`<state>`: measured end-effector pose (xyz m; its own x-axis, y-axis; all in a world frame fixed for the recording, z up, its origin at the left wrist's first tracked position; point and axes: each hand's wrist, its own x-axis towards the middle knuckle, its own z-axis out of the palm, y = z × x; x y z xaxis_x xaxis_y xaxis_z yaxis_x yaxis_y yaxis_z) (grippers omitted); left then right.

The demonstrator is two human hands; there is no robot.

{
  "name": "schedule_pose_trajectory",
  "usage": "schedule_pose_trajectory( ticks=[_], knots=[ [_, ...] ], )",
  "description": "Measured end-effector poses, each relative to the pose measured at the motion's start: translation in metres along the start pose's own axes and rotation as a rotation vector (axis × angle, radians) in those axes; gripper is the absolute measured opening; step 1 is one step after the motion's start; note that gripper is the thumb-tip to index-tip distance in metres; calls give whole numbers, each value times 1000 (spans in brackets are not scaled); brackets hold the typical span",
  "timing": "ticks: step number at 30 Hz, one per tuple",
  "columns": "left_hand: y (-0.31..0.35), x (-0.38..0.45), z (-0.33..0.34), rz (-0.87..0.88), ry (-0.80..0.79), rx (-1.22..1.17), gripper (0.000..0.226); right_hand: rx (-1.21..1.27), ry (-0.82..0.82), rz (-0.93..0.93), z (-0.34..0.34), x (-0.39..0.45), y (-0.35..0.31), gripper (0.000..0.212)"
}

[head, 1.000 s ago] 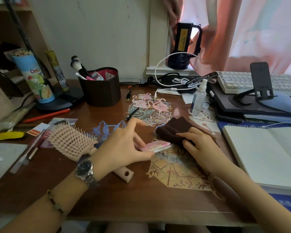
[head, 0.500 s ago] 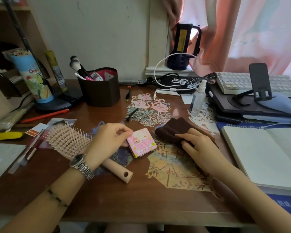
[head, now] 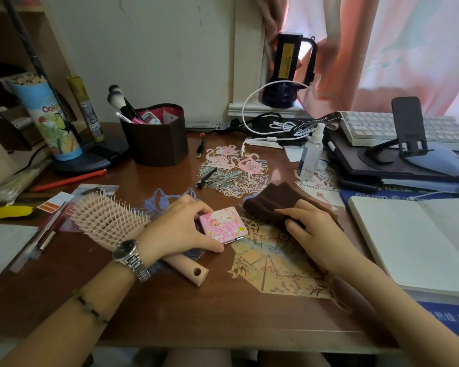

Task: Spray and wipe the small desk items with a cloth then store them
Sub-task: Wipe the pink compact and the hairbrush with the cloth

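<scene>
Compact mirror case (head: 223, 225), pink, square, illustrated lid, closed; lies flat on the brown wooden surface (head: 170, 308) near the centre, its right corner overlapping a tan paper cutout (head: 276, 260). Left hand (head: 178, 229), wristwatch on the wrist, grips the case from the left: fingers curled over its far-left edge, thumb along its near edge. Brown cloth (head: 270, 202), folded, lies just right of the case, touching or nearly touching it; right hand (head: 310, 229) rests on it with fingers pressed together, pinching a fold of the cloth. Pink hairbrush (head: 112, 221), bristles up, lies left of the case, its handle running under the left wrist. Clear spray bottle (head: 309, 157), upright, stands far right of the cloth, beside a stack of dark devices. Brown holder (head: 157, 144) with makeup brushes stands far left of centre. Open notebook (head: 421, 242) lies at the right edge. Flamingo cutout (head: 236, 165) lies beyond the case.
</scene>
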<state>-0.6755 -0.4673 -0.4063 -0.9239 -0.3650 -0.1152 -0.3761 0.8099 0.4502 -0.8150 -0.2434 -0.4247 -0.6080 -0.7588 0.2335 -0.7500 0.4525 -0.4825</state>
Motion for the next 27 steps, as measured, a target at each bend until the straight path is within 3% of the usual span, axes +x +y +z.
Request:
schedule_pose_trajectory(
  ticks=[4,11,21,27],
  knots=[
    [9,-3,3,52,-22,10,84,22,-1,6,0,0,0,33],
    [26,-1,21,86,74,-77,104,3,-8,-29,4,-2,-7,34],
    [23,-3,19,135,116,-121,107,-255,16,-194,24,-2,-32,47],
    [18,-2,14,135,53,-198,107,-338,42,-311,38,3,-56,37]
  ],
)
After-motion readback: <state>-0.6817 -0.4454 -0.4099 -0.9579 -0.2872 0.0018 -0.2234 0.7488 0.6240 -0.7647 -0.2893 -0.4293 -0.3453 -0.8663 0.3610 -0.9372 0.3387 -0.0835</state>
